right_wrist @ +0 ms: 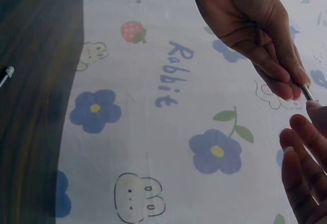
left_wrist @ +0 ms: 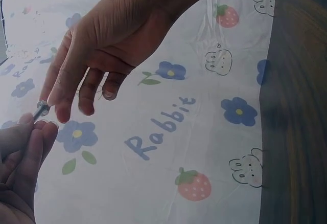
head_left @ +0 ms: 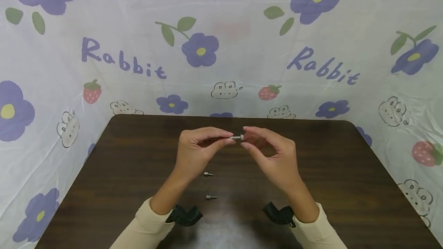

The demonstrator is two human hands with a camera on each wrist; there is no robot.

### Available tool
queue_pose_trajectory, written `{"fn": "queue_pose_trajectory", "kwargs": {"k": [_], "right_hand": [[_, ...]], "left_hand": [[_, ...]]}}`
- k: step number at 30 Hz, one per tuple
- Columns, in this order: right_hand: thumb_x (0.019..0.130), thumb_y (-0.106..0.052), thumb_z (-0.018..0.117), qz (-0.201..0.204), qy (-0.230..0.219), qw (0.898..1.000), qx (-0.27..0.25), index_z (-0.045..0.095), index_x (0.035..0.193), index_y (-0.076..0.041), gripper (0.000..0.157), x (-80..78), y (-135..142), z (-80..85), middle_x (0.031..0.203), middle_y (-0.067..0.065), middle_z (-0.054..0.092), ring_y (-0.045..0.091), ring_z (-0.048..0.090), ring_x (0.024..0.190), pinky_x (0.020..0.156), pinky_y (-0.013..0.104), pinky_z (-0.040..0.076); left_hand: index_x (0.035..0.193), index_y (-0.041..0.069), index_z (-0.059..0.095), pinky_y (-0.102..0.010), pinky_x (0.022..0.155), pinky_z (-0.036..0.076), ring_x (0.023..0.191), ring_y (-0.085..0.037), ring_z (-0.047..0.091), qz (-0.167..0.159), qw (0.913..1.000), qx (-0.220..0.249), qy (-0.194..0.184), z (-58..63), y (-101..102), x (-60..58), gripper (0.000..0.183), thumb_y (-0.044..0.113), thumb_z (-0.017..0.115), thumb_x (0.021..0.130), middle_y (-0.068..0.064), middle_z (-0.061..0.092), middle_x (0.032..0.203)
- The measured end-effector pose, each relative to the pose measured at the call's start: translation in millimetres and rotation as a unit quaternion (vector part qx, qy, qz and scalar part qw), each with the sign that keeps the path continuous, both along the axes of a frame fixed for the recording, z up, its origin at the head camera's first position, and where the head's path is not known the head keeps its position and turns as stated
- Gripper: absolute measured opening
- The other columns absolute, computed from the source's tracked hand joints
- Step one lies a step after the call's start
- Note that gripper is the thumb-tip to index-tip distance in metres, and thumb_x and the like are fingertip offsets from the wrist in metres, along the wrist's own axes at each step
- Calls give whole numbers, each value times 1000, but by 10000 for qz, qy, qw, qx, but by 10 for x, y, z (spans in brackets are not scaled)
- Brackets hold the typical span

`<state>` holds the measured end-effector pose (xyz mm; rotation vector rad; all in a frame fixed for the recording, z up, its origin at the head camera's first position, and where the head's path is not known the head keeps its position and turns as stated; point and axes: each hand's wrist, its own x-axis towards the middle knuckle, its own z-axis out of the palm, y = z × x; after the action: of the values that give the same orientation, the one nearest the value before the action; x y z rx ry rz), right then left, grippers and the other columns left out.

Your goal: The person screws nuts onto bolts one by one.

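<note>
My left hand [head_left: 195,151] pinches a small silver bolt [head_left: 237,137] by its threaded shank, between thumb and fingertips. The bolt lies level above the table, its wider head pointing right. My right hand [head_left: 277,153] is beside that end, thumb and forefinger spread on either side of the head, with a gap showing in the head view. In the left wrist view, the bolt's ringed head [left_wrist: 43,107] shows close to the right fingertips. The right wrist view has the bolt's shank [right_wrist: 306,92] coming out of the left fingertips, which hide its tip.
Two more bolts, an upper one [head_left: 208,174] and a lower one [head_left: 211,197], lie on the dark wooden table [head_left: 138,164] below the hands. A patterned cloth [head_left: 242,49] hangs behind and along the sides. Black wrist mounts [head_left: 187,216] sit on both forearms.
</note>
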<state>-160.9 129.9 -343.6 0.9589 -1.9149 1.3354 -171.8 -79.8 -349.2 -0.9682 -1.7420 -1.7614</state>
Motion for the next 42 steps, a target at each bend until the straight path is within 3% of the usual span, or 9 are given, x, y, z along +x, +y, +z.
{"fn": "queue_pose_trajectory", "kwargs": {"k": [5,11,14,21,26,29,35,38,42], "right_hand": [[70,20,81,15,274,9995,-134,77,106,-1,41,-2,-32,-14,92,9,76,12,69,76,68,19,57],[72,20,80,51,162,9996,-242,78,103,-1,38,8,-67,-26,90,8,75,12,66,73,69,19,57],[77,17,78,50,-27,9998,-213,77,104,-3,34,13,-74,-25,91,5,74,15,67,74,70,21,58],[93,-1,72,4,-470,9988,-125,75,94,-7,6,26,-80,-32,80,0,71,15,68,68,65,25,58],[96,1,66,-4,-633,9980,-39,74,84,-9,17,43,-68,-23,72,-3,69,12,65,65,59,24,53],[99,0,62,-28,-751,9972,8,73,83,-9,21,48,-47,-10,70,-3,69,12,65,66,63,23,55],[99,-1,63,-69,-872,9961,-129,73,106,-4,13,45,23,26,82,1,73,15,70,73,70,27,60],[93,2,70,15,-685,9976,-9,72,117,-4,25,33,50,42,92,2,76,15,71,78,68,26,59],[82,8,79,7,-297,9994,178,71,120,-4,41,23,61,48,96,2,76,12,71,80,65,22,56]], "left_hand": [[96,-2,79,-37,68,63,76,-24,75,-128,9998,-74,-130,-6,-4,34,15,-8,79,82,-11,77,91],[96,-2,79,-37,67,63,77,-21,75,-114,9996,-162,-218,3,-29,48,15,-7,80,82,-10,77,91],[96,-1,79,-38,68,63,78,-21,75,-90,9996,-153,-209,20,-29,53,15,-7,80,82,-10,77,91],[95,-1,79,-34,65,62,76,-24,75,-134,9996,-109,-210,12,2,59,14,-7,79,83,-9,77,90],[95,0,79,-30,61,60,73,-25,74,-121,9997,-118,-188,-2,13,60,14,-6,79,83,-8,77,89],[95,-1,79,-32,63,61,76,-22,75,-92,9997,-123,-214,-1,8,59,13,-6,79,83,-8,77,90],[95,-2,79,-30,61,60,76,-21,75,8,9997,-111,-224,7,-6,48,13,-6,79,83,-8,78,90],[96,-2,79,-28,60,59,76,-21,75,41,9997,-93,-229,3,-10,44,12,-5,79,84,-9,78,90],[96,-3,78,-31,63,61,76,-22,75,-7,9996,-87,-259,-11,-5,44,12,-6,78,84,-10,77,90]]}}
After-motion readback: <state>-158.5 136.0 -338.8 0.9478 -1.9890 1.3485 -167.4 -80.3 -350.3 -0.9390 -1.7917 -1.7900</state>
